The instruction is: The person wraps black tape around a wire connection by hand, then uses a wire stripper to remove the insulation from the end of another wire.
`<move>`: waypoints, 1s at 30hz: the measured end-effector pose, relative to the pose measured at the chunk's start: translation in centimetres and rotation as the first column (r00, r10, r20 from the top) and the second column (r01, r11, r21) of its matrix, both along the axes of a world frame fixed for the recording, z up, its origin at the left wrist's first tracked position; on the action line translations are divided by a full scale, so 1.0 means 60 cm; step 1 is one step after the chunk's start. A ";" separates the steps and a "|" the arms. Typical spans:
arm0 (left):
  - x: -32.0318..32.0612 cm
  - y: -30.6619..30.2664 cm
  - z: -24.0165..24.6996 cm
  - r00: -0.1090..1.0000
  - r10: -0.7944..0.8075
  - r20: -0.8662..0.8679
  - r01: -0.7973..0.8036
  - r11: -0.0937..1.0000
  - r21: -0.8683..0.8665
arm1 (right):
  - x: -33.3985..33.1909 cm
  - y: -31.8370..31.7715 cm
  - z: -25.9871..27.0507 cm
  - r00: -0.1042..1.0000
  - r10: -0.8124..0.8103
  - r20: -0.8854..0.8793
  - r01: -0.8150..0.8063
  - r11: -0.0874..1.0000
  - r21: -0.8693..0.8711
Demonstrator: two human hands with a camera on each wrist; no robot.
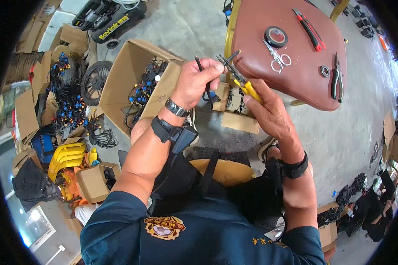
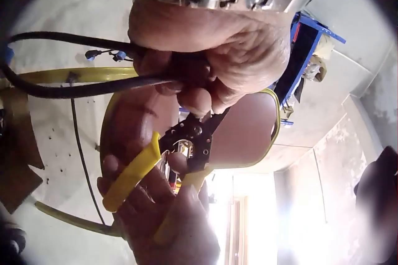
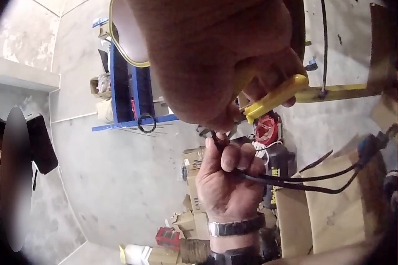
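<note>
My left hand (image 1: pixel 194 81) grips a thin black cable (image 2: pixel 74 94) between thumb and fingers, and the cable hangs below it in a loop. In my right hand (image 1: pixel 272 112) are wire strippers with yellow handles (image 1: pixel 250 90), their dark jaws pointing toward the left hand. The jaws stand right at the left fingertips, where the short end of the cable comes out. In the left wrist view the right fingers wrap round the spread yellow handles. The right wrist view shows the cable loop trailing away from the left fist, with a blue connector (image 3: pixel 367 147) at its far end.
A brown padded seat (image 1: pixel 261 66) at the right bears scissors (image 1: pixel 276 57), black tape (image 1: pixel 276 36), a utility knife (image 1: pixel 309 31), pliers (image 1: pixel 337 81) and a small ring (image 1: pixel 324 71). Left stands a cardboard box (image 1: pixel 115 75) of cables; a smaller open box (image 1: pixel 241 121) lies below the hands.
</note>
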State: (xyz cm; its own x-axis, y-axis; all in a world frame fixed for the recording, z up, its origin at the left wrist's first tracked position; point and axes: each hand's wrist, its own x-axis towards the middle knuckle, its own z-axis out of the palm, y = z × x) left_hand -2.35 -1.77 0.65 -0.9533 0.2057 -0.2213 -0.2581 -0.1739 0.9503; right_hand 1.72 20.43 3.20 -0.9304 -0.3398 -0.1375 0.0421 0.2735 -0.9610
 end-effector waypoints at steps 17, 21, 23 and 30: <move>0.011 0.009 0.008 0.999 0.036 -0.028 -0.039 0.994 -0.105 | 0.000 -0.001 0.006 1.000 0.021 0.008 -0.021 0.999 0.031; 0.012 0.009 0.008 0.999 0.027 -0.030 -0.031 0.991 -0.126 | 0.001 -0.001 0.012 0.999 0.018 0.051 -0.020 0.999 0.039; 0.012 0.010 0.007 0.999 0.027 -0.036 -0.031 0.991 -0.130 | 0.001 -0.001 0.012 0.997 0.014 0.071 -0.017 0.999 0.039; 0.014 0.016 0.006 0.998 0.051 -0.042 -0.057 0.989 -0.137 | 0.002 0.002 0.006 0.995 0.022 0.099 -0.023 1.000 0.009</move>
